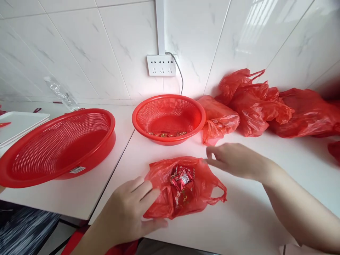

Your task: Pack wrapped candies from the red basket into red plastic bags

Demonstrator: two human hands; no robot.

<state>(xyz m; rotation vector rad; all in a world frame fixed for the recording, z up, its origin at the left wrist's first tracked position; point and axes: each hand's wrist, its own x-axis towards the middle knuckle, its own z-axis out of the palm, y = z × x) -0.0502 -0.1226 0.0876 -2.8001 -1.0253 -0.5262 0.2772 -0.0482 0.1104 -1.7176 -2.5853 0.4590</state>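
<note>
A red plastic bag (202, 187) lies open on the white table in front of me, with several red-wrapped packets (182, 179) showing inside. My left hand (130, 209) rests at the bag's left side, its fingers over the plastic and the thumb spread apart below them. At the bag's upper right edge is my right hand (236, 161). Its fingers are bent with a gap between them, and the fingertips are near or touching the rim. Just behind the bag stands a red mesh basket (168, 140) with a few wrapped packets on its bottom.
A larger red basket (106, 150) stands tilted on the left. Filled red bags (255, 106) line the wall at right. Far left are a white tray (29, 118) and a clear bottle (62, 94). A power socket (161, 66) with a cable is on the tiled wall.
</note>
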